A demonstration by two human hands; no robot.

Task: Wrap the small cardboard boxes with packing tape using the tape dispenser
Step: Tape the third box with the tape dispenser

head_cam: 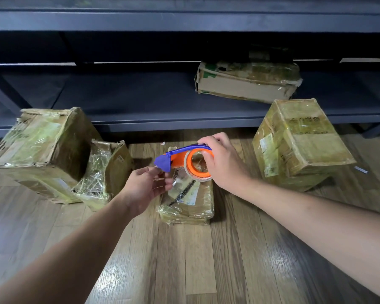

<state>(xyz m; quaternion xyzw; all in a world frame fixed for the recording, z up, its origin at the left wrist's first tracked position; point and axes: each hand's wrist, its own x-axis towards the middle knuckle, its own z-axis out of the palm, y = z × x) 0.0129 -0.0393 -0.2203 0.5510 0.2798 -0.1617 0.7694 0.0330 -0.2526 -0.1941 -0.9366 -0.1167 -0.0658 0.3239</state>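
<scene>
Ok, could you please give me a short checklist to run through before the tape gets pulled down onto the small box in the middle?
1. Right hand has a firm grip on the tape dispenser: ok, its fingers curl round the roll and handle.
2. Left hand pinches the tape end at the blue cutter: ok.
3. Tape end flat, without twists: cannot tell, the film is clear.
4. Tape left on the roll: ok, though the layer looks thin.
5. Small box lies flat on the floor under the dispenser: ok.
6. Small box stands apart from the crumpled box: ok.
</scene>
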